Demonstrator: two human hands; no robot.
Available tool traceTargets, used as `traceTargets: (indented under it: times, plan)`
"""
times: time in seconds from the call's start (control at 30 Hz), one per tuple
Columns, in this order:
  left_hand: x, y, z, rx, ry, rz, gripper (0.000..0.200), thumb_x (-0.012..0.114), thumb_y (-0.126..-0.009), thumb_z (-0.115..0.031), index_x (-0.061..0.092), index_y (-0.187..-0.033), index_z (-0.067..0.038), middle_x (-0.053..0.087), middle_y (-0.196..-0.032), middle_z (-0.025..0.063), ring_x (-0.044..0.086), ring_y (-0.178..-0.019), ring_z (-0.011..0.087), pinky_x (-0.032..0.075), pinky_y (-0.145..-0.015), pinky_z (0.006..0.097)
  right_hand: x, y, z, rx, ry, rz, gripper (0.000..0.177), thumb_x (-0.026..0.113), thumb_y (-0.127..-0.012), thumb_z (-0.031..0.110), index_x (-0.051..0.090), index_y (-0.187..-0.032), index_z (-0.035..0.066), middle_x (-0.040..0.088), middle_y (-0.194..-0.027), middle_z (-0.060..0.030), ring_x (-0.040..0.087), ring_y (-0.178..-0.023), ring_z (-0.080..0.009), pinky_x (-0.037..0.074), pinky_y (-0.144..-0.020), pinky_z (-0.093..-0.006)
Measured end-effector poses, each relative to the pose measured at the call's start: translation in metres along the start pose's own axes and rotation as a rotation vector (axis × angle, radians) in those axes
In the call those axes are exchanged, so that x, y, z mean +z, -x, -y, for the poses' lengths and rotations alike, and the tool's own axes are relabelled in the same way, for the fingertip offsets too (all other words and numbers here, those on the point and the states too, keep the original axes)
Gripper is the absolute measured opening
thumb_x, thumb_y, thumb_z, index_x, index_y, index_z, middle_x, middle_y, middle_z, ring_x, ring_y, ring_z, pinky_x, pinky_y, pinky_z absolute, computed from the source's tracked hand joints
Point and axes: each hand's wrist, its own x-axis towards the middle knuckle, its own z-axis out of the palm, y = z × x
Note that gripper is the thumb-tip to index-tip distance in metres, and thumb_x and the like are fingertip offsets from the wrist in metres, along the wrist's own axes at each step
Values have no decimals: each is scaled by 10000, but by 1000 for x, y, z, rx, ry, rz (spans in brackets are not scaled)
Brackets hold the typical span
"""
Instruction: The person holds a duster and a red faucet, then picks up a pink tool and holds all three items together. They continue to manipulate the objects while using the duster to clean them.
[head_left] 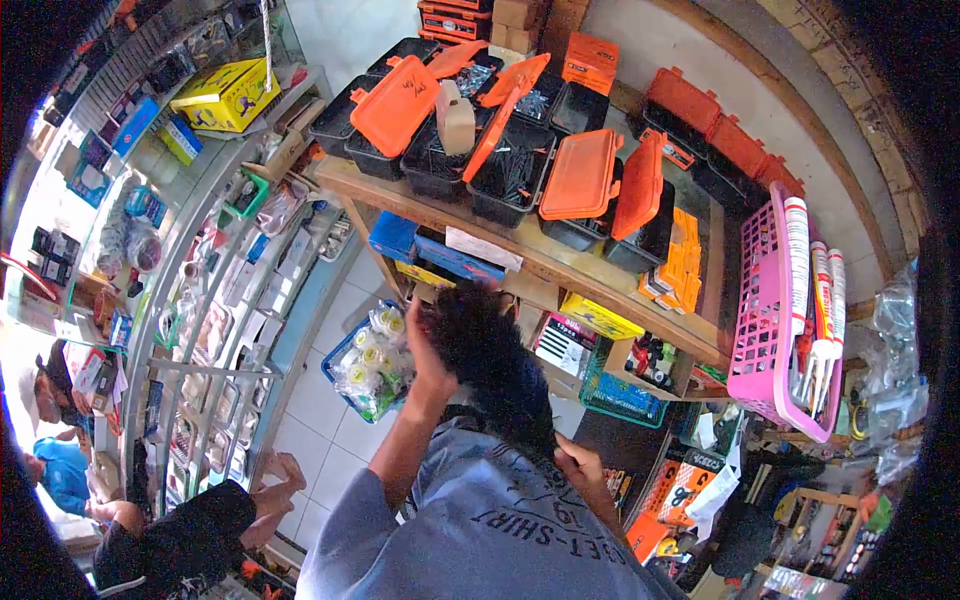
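Note:
My left hand [429, 352] is raised in the middle of the view, fingers stretched upward against the edge of dark, curly hair [485, 345]. Part of that hand is hidden by the hair. Just left of it, white flowers [372, 356] in clear wrapping fill a blue basket [335, 378] near the tiled floor. My right hand [583, 466] is lower and to the right, its fingers curled at the side of a grey-blue printed shirt [500, 520]. What its fingers hold, if anything, is hidden.
Black bins [510, 185] with orange lids stand on a wooden shelf [540, 255]. A pink basket [755, 320] of white tubes is at the right. Glass shelving [170, 330] curves along the left. A person in dark clothes [180, 540] is at lower left.

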Motion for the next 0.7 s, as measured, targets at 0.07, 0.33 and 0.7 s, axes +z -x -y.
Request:
traceTargets:
  times: [0.07, 0.33, 0.7]
  plan:
    - [-6, 6, 19, -30, -36, -131, 668, 245, -939, -534, 439, -1381, -72, 494, -1382, 147, 499, -1241, 346, 355, -1077, 510, 1, -9, 34, 83, 1, -34, 359, 568, -950, 124, 557, -1288, 4, 630, -958, -85, 550, -885, -111, 423, -828, -240]
    - [10, -3, 2, -28, 45, -77, 677, 256, -939, -528, 436, -1378, -46, 501, -1373, 156, 503, -1241, 340, 369, -1069, 504, 9, -6, -14, 42, -41, -47, 362, 595, -942, 110, 557, -1287, 9, 621, -926, -46, 530, -817, -89, 434, -773, -232]
    - [-11, 2, 36, 9, -14, -282, 703, 292, -922, -568, 478, -1330, -27, 543, -1316, 175, 536, -1184, 358, 400, -1031, 519, 5, -13, -8, 213, -92, -45, 357, 607, -945, 173, 579, -1247, -15, 674, -1066, -88, 596, -941, -120, 447, -863, -249]
